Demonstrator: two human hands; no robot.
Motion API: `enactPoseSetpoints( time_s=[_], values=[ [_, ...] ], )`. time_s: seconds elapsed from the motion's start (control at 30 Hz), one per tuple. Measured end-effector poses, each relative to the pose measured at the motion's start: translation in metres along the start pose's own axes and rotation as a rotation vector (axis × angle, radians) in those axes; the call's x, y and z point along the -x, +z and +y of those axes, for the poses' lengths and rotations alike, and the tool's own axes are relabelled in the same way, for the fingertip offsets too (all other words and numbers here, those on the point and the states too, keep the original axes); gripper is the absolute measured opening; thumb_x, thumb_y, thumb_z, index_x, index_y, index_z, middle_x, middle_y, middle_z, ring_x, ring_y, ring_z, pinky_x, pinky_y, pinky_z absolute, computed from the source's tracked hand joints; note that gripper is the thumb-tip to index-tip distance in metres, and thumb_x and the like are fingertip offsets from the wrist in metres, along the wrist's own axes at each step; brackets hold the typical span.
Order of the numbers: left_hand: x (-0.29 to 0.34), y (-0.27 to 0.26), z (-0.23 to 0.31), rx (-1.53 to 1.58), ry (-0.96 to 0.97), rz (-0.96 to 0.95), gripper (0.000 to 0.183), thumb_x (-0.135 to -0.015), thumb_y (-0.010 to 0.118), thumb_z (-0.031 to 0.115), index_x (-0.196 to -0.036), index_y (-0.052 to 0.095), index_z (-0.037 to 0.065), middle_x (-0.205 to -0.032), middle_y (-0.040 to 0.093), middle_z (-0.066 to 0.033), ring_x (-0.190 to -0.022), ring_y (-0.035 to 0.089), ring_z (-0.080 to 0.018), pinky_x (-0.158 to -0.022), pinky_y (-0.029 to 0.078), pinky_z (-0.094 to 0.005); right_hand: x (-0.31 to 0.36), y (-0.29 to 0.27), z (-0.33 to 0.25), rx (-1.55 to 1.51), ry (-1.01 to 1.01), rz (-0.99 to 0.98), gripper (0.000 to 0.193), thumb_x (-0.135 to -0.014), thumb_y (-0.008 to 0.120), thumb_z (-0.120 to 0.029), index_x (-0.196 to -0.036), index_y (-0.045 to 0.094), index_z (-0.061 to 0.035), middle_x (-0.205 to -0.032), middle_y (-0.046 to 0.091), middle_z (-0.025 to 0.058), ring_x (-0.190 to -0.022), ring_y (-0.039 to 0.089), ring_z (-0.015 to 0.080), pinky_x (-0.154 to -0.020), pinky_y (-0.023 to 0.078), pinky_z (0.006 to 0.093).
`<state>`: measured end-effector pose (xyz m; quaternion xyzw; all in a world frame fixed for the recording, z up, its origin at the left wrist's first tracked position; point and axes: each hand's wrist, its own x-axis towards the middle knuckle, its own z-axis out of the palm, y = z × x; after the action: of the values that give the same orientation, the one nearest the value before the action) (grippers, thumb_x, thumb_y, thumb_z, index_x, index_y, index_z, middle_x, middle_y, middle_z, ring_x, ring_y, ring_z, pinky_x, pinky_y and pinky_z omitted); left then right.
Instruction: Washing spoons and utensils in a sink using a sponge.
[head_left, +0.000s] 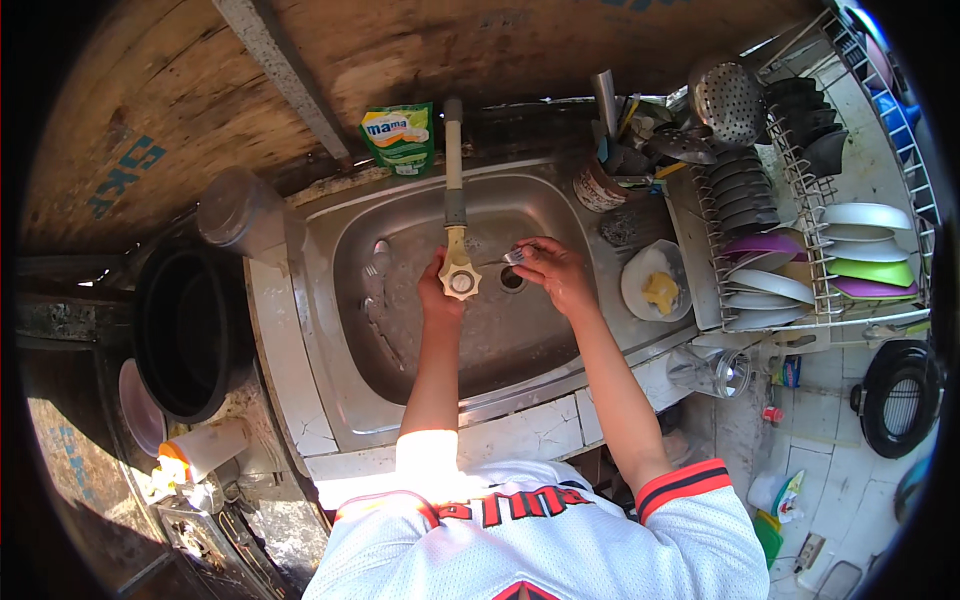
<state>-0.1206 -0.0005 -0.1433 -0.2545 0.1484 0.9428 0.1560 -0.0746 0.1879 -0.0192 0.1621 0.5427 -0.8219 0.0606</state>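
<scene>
My right hand (558, 275) is over the drain side of the steel sink (480, 350), its fingers closed on the head of a small metal fork (514, 256). The thin handle runs left toward the cream plastic tap (459, 277). My left hand (438, 290) is beside and under the tap's star-shaped knob, which hides most of its fingers. Whether it holds the handle's other end cannot be seen. More metal cutlery (377, 262) lies in shallow water along the sink's left side.
A white dish with a yellow sponge (659, 292) rests on the right ledge. Beyond it stands a wire dish rack (820, 325) of plates and bowls. A green soap pouch (400, 140) leans behind the sink. At left are a clear tub (240, 212) and a black basin (185, 330).
</scene>
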Motion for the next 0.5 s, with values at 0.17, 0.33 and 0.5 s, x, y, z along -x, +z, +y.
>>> enactPoseSetpoints(
  time_s=[0.17, 0.33, 0.5],
  values=[
    [-0.006, 0.005, -0.008, 0.005, -0.009, -0.205, 0.029, -0.092, 0.032, 0.017, -0.101, 0.055, 0.004, -0.093, 0.063, -0.0114, -0.084, 0.061, -0.0275, -0.074, 0.052, -0.0425, 0.011, -0.015, 0.005, 0.088, -0.010, -0.014, 0.026, -0.087, 0.065, -0.017, -0.105, 0.062, 0.0026, -0.096, 0.062, 0.0083, -0.088, 0.063, 0.0162, -0.081, 0.055, 0.0311],
    [0.001, -0.006, 0.029, 0.045, 0.012, 0.134, 0.032, -0.095, 0.035, 0.018, -0.112, 0.052, -0.003, -0.102, 0.061, -0.0156, -0.090, 0.062, -0.0282, -0.080, 0.054, -0.0398, 0.019, 0.005, 0.040, 0.037, 0.154, -0.094, 0.020, -0.089, 0.060, -0.012, -0.102, 0.057, 0.0023, -0.094, 0.060, 0.0109, -0.094, 0.063, 0.0221, -0.083, 0.056, 0.0351],
    [0.076, 0.011, 0.054, -0.674, -0.360, -0.025, 0.033, -0.098, 0.039, 0.019, -0.117, 0.048, -0.006, -0.108, 0.060, -0.0221, -0.097, 0.062, -0.0312, -0.083, 0.055, -0.0394, 0.005, -0.014, 0.083, -0.349, 0.177, 0.100, 0.010, -0.088, 0.054, -0.009, -0.093, 0.052, -0.0007, -0.095, 0.060, 0.0128, -0.092, 0.064, 0.0249, -0.083, 0.056, 0.0376]
  ],
)
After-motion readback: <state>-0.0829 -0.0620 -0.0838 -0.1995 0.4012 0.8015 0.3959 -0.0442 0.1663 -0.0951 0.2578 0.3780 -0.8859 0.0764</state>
